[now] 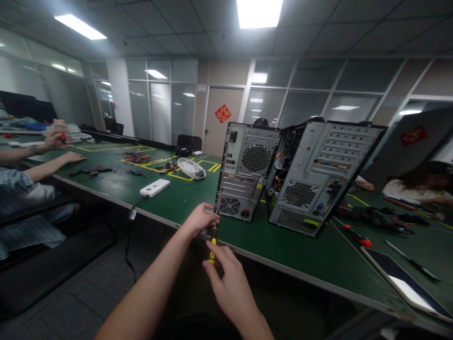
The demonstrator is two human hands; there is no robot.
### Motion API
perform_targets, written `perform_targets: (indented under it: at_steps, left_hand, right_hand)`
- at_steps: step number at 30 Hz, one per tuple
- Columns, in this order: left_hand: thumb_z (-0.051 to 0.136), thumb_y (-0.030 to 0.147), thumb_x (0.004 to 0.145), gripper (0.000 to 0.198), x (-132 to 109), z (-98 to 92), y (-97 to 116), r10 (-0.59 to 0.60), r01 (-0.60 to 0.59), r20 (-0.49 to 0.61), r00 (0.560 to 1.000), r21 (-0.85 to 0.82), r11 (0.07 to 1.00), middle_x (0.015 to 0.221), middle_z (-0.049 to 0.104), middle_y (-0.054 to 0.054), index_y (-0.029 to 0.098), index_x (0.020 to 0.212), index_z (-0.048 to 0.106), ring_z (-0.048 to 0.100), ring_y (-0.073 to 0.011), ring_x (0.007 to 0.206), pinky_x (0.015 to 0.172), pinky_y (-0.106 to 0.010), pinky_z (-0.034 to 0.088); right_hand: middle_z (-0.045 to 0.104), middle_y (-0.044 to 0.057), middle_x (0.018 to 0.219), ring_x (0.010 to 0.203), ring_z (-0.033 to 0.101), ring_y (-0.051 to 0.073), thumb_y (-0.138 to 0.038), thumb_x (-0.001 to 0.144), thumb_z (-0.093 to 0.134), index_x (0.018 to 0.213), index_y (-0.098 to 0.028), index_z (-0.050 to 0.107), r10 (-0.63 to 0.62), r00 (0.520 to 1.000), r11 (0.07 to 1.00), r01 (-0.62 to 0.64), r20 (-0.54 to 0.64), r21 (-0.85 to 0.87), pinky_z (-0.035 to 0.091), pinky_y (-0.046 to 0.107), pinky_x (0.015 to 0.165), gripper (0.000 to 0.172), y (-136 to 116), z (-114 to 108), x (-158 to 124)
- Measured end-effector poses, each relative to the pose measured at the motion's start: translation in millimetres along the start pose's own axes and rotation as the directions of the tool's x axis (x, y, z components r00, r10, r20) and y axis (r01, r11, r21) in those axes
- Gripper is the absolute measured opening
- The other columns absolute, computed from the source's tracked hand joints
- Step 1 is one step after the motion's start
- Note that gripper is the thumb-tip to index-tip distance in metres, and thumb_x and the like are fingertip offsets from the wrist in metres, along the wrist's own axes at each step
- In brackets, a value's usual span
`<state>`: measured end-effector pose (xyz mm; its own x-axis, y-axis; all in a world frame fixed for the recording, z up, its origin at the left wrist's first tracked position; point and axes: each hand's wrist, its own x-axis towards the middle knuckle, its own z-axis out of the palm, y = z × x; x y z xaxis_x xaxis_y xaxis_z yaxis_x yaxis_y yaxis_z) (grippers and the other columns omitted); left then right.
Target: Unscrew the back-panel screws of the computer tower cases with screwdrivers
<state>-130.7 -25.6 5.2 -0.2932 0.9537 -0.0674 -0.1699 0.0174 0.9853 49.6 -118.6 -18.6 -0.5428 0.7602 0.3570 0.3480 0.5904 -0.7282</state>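
A yellow and black screwdriver points away from me, its tip by the lower left edge of the nearer computer case. My left hand pinches the screwdriver's shaft beside that case's bottom corner. Around the handle's end are the thumb and fingers of my right hand. The case stands upright with its back panel, fan grille and ports facing me. A second computer case leans to its right, its side open with wires showing inside. The screw, if any, is too small to make out.
On the green table lie a white power strip, a white round basket and cable bundles. To the right are a red screwdriver, a tablet and black cables. People sit at both sides.
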Motion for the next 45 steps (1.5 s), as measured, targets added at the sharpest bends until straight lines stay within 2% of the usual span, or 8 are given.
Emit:
perform_targets:
  at_steps: [5,10,15,19,26,34,38,45]
  left_hand:
    - [0.074,0.003,0.078,0.036,2,-0.9,-4,0.027,-0.027,0.009,1.0,0.018,0.999,0.078,0.076,-0.007,0.015,0.104,0.052,0.072,-0.015,0.066,0.061,-0.023,0.052]
    - [0.067,0.001,0.083,0.034,0,-1.2,-3,0.015,-0.016,0.03,0.999,0.015,1.0,0.081,0.077,-0.006,0.016,0.108,0.05,0.072,-0.0139,0.066,0.065,-0.024,0.053]
    - [0.067,0.001,0.083,0.036,-5,-1.5,1,-0.009,0.01,0.071,0.997,-0.012,1.0,0.084,0.078,-0.007,0.017,0.11,0.048,0.074,-0.0142,0.069,0.07,-0.025,0.056]
    - [0.065,0.0,0.085,0.034,-5,-1.2,2,-0.003,0.005,0.064,0.998,-0.021,1.0,0.082,0.078,-0.007,0.017,0.109,0.048,0.073,-0.0134,0.066,0.067,-0.024,0.055]
    - [0.063,-0.003,0.086,0.032,-5,-0.5,2,0.005,-0.004,0.047,0.999,-0.026,1.0,0.078,0.077,-0.006,0.015,0.108,0.049,0.072,-0.012,0.064,0.061,-0.021,0.052]
    - [0.067,-0.001,0.083,0.033,-2,0.6,1,-0.001,0.002,0.034,0.999,-0.02,1.0,0.08,0.077,-0.008,0.015,0.108,0.05,0.072,-0.013,0.063,0.062,-0.023,0.053]
    - [0.071,0.002,0.081,0.036,-1,0.1,-1,0.002,-0.001,0.04,0.999,-0.02,1.0,0.082,0.078,-0.009,0.015,0.108,0.052,0.072,-0.0144,0.065,0.063,-0.024,0.054]
    - [0.067,-0.002,0.081,0.034,0,0.6,-1,0.006,-0.005,0.037,0.999,-0.028,1.0,0.08,0.076,-0.007,0.014,0.107,0.052,0.071,-0.0135,0.065,0.065,-0.025,0.055]
  right_hand:
    - [0.068,0.008,0.138,0.13,0.063,0.025,-0.025,0.099,0.062,0.142,-0.025,0.065,-0.001,0.999,0.999,0.003,-0.045,0.04,0.048,0.039,0.113,0.043,6,6,0]
    - [0.068,0.008,0.142,0.133,0.063,0.026,-0.025,0.097,0.064,0.141,-0.024,0.066,0.005,0.997,0.996,0.002,-0.08,0.084,0.048,0.042,0.116,0.044,14,13,0]
    - [0.071,0.008,0.138,0.126,0.068,0.028,-0.027,0.096,0.065,0.139,-0.025,0.067,0.03,0.993,0.992,-0.016,-0.114,0.124,0.053,0.043,0.11,0.043,17,17,0]
    - [0.072,0.007,0.135,0.123,0.069,0.026,-0.027,0.095,0.065,0.136,-0.025,0.068,0.011,0.992,0.99,0.007,-0.129,0.141,0.054,0.04,0.107,0.04,17,19,0]
    - [0.074,0.008,0.128,0.115,0.073,0.025,-0.03,0.097,0.063,0.137,-0.025,0.064,0.058,0.992,0.982,-0.036,-0.112,0.187,0.057,0.039,0.102,0.041,20,23,-1]
    - [0.071,0.009,0.135,0.127,0.067,0.026,-0.028,0.097,0.064,0.135,-0.024,0.068,-0.037,0.987,0.993,0.055,-0.158,0.109,0.052,0.04,0.11,0.039,18,19,1]
    - [0.071,0.009,0.133,0.125,0.067,0.025,-0.026,0.096,0.064,0.135,-0.024,0.07,-0.057,0.987,0.993,0.071,-0.151,0.095,0.052,0.039,0.11,0.039,14,16,0]
    - [0.073,0.008,0.133,0.124,0.068,0.027,-0.027,0.093,0.068,0.132,-0.025,0.07,0.01,0.986,0.988,0.015,-0.164,0.152,0.054,0.039,0.107,0.039,18,20,1]
